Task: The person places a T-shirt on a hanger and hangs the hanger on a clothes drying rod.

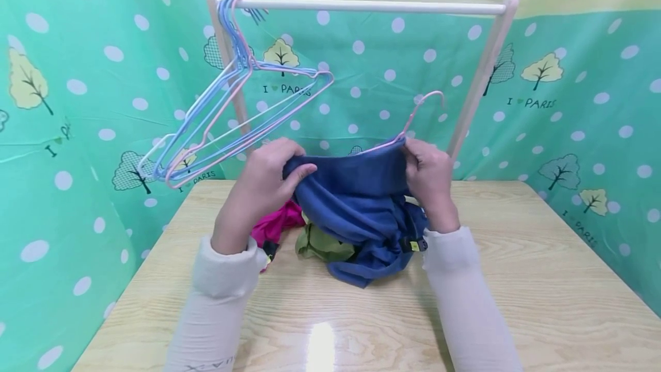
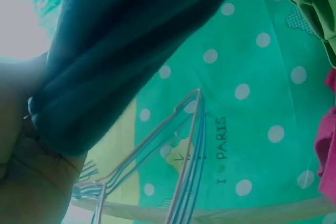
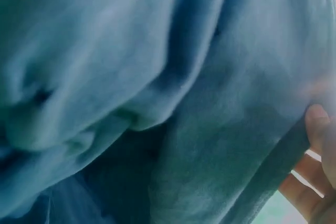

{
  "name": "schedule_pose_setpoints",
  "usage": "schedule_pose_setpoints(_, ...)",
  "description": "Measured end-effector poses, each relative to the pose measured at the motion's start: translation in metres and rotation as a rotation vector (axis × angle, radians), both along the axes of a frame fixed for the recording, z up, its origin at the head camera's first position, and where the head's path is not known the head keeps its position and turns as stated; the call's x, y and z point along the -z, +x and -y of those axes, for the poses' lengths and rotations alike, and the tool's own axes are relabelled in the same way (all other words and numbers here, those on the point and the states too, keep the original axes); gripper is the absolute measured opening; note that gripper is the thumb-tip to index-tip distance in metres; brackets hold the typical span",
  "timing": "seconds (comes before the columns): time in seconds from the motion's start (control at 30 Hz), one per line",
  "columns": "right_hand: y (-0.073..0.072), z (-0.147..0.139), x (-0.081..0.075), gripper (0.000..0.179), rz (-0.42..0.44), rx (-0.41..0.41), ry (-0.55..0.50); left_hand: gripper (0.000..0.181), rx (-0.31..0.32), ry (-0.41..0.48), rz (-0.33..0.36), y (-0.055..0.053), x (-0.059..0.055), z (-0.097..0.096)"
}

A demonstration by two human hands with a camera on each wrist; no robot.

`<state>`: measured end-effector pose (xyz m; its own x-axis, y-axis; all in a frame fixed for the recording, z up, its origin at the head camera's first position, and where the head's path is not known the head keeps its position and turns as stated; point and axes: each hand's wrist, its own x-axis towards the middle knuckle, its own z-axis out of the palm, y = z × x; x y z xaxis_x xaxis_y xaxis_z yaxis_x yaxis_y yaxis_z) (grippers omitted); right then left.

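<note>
A dark blue garment [image 1: 356,179] is stretched between both hands above the table, its lower folds hanging in a bunch. My left hand [image 1: 265,179] grips its left end, thumb over the front of the cloth. At the opposite end my right hand [image 1: 430,174] pinches the upper edge; the thumb and fingers on the cloth [image 3: 247,129] show in the right wrist view. A pink hanger [image 1: 413,115] sticks up beside the right hand with its hook free, and the rest of it lies mostly hidden behind the garment.
Several blue and pink hangers [image 1: 206,131] hang at the left end of a white rail [image 1: 372,6] on wooden posts. Behind the blue cloth, an olive green cloth [image 1: 322,244] and a magenta cloth [image 1: 279,223] lie on the wooden table [image 1: 516,291].
</note>
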<state>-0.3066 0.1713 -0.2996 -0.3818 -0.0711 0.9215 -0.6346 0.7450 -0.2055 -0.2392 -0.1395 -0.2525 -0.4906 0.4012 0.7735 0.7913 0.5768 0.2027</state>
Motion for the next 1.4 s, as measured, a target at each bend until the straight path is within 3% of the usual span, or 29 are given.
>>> schedule_pose_setpoints(0.2,0.007,0.001,-0.005,0.012,-0.008,-0.032,-0.049,0.036,-0.096,0.131,0.041,0.002,0.000,-0.001)
schedule_pose_setpoints(0.27,0.008,0.002,-0.006,0.013,-0.016,-0.027,-0.058,0.048,-0.148,0.188,0.097,0.003,0.000,-0.001)
schedule_pose_setpoints(0.37,0.009,0.005,-0.007,0.013,-0.025,-0.015,-0.075,0.063,-0.224,0.227,0.296,0.005,-0.002,-0.001)
schedule_pose_setpoints(0.47,0.009,0.008,-0.006,0.013,-0.030,0.000,-0.102,0.065,-0.269,0.190,0.567,0.003,-0.002,0.004)
schedule_pose_setpoints(0.53,0.009,0.009,-0.005,0.013,-0.032,0.008,-0.118,0.061,-0.248,0.156,0.715,0.000,-0.002,0.009)
schedule_pose_setpoints(0.6,0.009,0.010,-0.005,0.013,-0.033,0.014,-0.129,0.052,-0.181,0.137,0.821,-0.003,-0.001,0.015)
schedule_pose_setpoints(0.67,0.009,0.010,-0.005,0.013,-0.034,0.021,-0.134,0.042,-0.100,0.127,0.891,-0.004,0.001,0.021)
schedule_pose_setpoints(0.8,0.009,0.011,-0.006,0.012,-0.040,0.029,-0.157,0.024,-0.003,0.093,0.989,-0.004,0.002,0.030)
schedule_pose_setpoints(0.97,0.008,0.011,-0.006,0.012,-0.050,0.046,-0.173,0.016,0.050,0.091,0.980,-0.003,0.000,0.035)
schedule_pose_setpoints(1.07,0.007,0.009,-0.006,0.013,-0.060,0.063,-0.185,0.013,0.024,0.141,0.921,-0.001,-0.003,0.038)
schedule_pose_setpoints(1.17,0.006,0.008,-0.005,0.014,-0.061,0.076,-0.191,0.019,-0.009,0.270,0.851,0.002,-0.007,0.040)
schedule_pose_setpoints(1.3,0.004,0.009,-0.002,0.016,-0.045,0.074,-0.179,0.023,0.001,0.477,0.742,0.004,-0.010,0.035)
schedule_pose_setpoints(1.4,0.002,0.009,-0.001,0.019,-0.036,0.071,-0.171,0.025,-0.008,0.572,0.658,0.003,-0.014,0.028)
